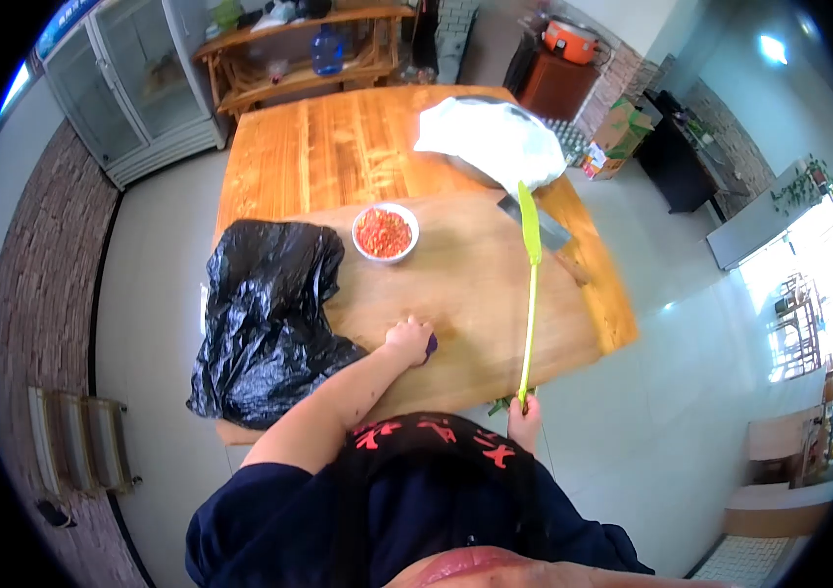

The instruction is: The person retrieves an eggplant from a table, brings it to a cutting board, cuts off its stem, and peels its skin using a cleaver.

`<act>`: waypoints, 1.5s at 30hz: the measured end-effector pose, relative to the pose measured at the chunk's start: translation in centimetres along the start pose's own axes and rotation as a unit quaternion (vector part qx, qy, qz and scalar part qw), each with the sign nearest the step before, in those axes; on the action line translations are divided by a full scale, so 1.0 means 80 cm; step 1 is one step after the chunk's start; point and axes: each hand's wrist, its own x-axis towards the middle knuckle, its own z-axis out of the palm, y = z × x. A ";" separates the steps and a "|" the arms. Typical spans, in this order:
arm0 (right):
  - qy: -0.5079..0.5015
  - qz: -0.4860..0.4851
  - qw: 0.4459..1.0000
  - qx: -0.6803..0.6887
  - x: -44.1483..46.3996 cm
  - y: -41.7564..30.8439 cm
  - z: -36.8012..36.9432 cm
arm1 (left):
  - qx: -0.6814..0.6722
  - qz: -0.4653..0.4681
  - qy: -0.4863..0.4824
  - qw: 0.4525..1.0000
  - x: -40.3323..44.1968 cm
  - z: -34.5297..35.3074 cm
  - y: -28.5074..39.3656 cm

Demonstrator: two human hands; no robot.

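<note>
My left hand [408, 340] is closed on a small dark purple cloth [431, 347], mostly hidden under the fingers, and rests on the wooden cutting board [475, 314]. My right hand [524, 421], at the board's near edge, grips the thin handle of a long yellow-green fly swatter [531, 230]. The swatter's flat head points away from me, over the board's far right. Beyond my left hand stands a white bowl of chopped red chili [384, 233]. A crumpled black plastic bag [269, 323] covers the board's left side.
A cleaver [546, 225] lies near the far right of the board. White sheeting [495, 137] covers a large round container behind it. The wooden table [318, 147] extends farther back. A wooden shelf [299, 69], glass-door fridge [132, 88] and cardboard box [620, 137] stand beyond.
</note>
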 end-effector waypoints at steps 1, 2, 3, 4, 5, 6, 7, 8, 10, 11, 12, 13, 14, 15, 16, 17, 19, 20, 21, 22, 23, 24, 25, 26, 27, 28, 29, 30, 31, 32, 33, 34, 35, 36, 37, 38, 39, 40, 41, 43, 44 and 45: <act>0.002 0.004 1.000 0.001 -0.005 -0.013 0.003 | 0.004 -0.001 0.004 1.000 -0.001 0.004 -0.001; 0.001 0.011 1.000 0.000 -0.010 -0.020 0.007 | 0.006 -0.003 0.004 1.000 -0.001 0.006 -0.002; 0.001 0.012 1.000 -0.004 -0.013 -0.012 0.010 | 0.002 -0.001 -0.006 1.000 -0.009 -0.004 0.001; 0.001 0.013 1.000 -0.008 -0.014 -0.003 0.014 | 0.002 -0.002 -0.006 1.000 -0.009 -0.007 0.001; 0.003 0.015 1.000 -0.013 -0.014 0.005 0.016 | 0.002 -0.002 -0.006 1.000 -0.011 -0.008 0.002; -0.003 0.016 1.000 0.001 -0.017 0.002 0.017 | 0.002 0.000 -0.007 1.000 -0.012 -0.008 0.003; -0.005 0.018 1.000 0.016 -0.022 0.000 0.019 | 0.001 -0.007 -0.013 1.000 -0.014 -0.009 0.002; -0.002 0.022 0.999 0.031 -0.027 -0.003 0.021 | 0.001 -0.011 -0.019 1.000 -0.016 -0.010 0.001; -0.009 -0.009 0.999 -0.037 -0.032 -0.013 0.021 | 0.008 0.001 -0.022 1.000 -0.010 -0.010 0.003; 0.009 -0.014 0.997 -0.071 -0.039 -0.015 0.016 | 0.014 0.019 -0.020 1.000 -0.006 -0.004 0.000; 0.028 -0.058 0.996 -0.055 -0.042 -0.005 0.017 | 0.011 0.014 -0.026 0.999 -0.019 -0.022 0.012; 0.049 -0.101 0.993 -0.044 -0.043 0.003 0.021 | 0.030 0.020 -0.043 0.998 -0.007 -0.014 0.008; 0.048 -0.068 0.995 -0.047 -0.048 -0.007 0.021 | 0.035 0.010 -0.041 0.998 -0.010 -0.017 0.011; 0.038 -0.038 0.997 -0.046 -0.052 -0.017 0.022 | 0.049 0.021 -0.023 0.998 -0.010 -0.013 0.011; 0.053 -0.038 0.997 -0.048 -0.055 -0.020 0.024 | 0.059 0.017 -0.022 0.998 -0.005 -0.008 0.009; 0.059 -0.040 0.996 -0.052 -0.056 -0.024 0.023 | 0.063 0.006 -0.020 0.998 0.001 -0.006 0.010; 0.046 -0.015 0.997 -0.056 -0.065 -0.032 0.024 | 0.066 0.017 -0.020 0.997 0.004 -0.003 0.005; 0.049 -0.003 0.998 -0.047 -0.069 -0.032 0.024 | 0.063 0.018 -0.018 0.998 0.006 -0.002 0.004; 0.049 0.010 0.998 -0.038 -0.075 -0.031 0.025 | 0.063 0.017 -0.019 0.998 0.009 0.001 0.002; 0.048 0.024 0.998 -0.028 -0.085 -0.030 0.027 | 0.063 0.015 -0.022 0.998 0.010 0.003 -0.001; 0.059 0.031 0.997 -0.035 -0.097 -0.028 0.029 | 0.063 0.013 -0.025 0.998 0.010 0.007 -0.003; 0.069 0.038 0.996 -0.043 -0.106 -0.030 0.026 | 0.065 0.013 -0.030 0.997 0.008 0.003 0.004; 0.080 0.046 0.994 -0.050 -0.119 -0.030 0.030 | 0.069 0.015 -0.035 0.997 0.004 -0.001 0.005; 0.078 0.050 0.994 -0.053 -0.129 -0.028 0.032 | 0.074 0.017 -0.040 0.996 0.003 -0.004 0.007; 0.076 0.055 0.994 -0.055 -0.140 -0.026 0.032 | 0.079 0.020 -0.040 0.996 0.004 -0.005 0.006; 0.075 0.059 0.994 -0.056 -0.149 -0.024 0.032 | 0.085 0.023 -0.040 0.995 0.006 -0.005 0.005; 0.086 0.067 0.993 -0.054 -0.161 -0.023 0.032 | 0.090 0.027 -0.040 0.995 0.008 -0.005 0.005; 0.095 0.077 0.991 -0.053 -0.176 -0.025 0.032 | 0.101 0.045 -0.045 0.993 0.001 -0.018 0.011; 0.102 0.088 0.989 -0.053 -0.186 -0.025 0.031 | 0.110 0.063 -0.052 0.991 -0.005 -0.035 0.018; 0.117 0.087 0.988 -0.056 -0.198 -0.018 0.033 | 0.120 0.080 -0.062 0.988 -0.012 -0.042 0.022; 0.130 0.085 0.986 -0.062 -0.205 -0.007 0.031 | 0.107 0.079 -0.051 0.990 -0.006 -0.036 0.018; 0.140 0.082 0.984 -0.068 -0.212 -0.001 0.028 | 0.104 0.081 -0.047 0.990 -0.003 -0.028 0.015; 0.138 0.090 0.983 -0.077 -0.216 0.005 0.027 | 0.101 0.080 -0.041 0.991 0.000 -0.021 0.012; 0.136 0.095 0.983 -0.084 -0.214 0.003 0.025 | 0.098 0.079 -0.033 0.992 0.005 -0.015 0.008; 0.132 0.100 0.982 -0.092 -0.211 0.001 0.022 | 0.110 0.080 0.007 0.991 0.005 -0.005 0.006; 0.127 0.110 0.983 -0.074 -0.206 0.002 0.018 | 0.095 0.070 -0.004 0.993 0.006 0.004 0.003; 0.122 0.120 0.984 -0.054 -0.200 -0.011 0.010 | 0.082 0.059 -0.015 0.995 -0.012 -0.010 0.019; 0.118 0.130 0.984 -0.035 -0.196 -0.017 0.004 | 0.069 0.049 -0.026 0.996 -0.022 -0.018 0.029; 0.128 0.108 0.985 -0.040 -0.189 -0.009 0.002 | 0.072 0.052 -0.031 0.996 -0.013 -0.006 0.028; 0.139 0.062 0.987 -0.053 -0.175 0.008 -0.011 | 0.072 0.050 -0.044 0.995 -0.012 0.011 0.038; 0.134 0.073 0.988 -0.038 -0.172 0.017 -0.019 | 0.064 0.066 -0.023 0.995 -0.016 0.025 0.041; 0.117 0.087 0.989 -0.024 -0.164 0.012 -0.034 | 0.053 0.072 -0.006 0.996 -0.039 0.012 0.066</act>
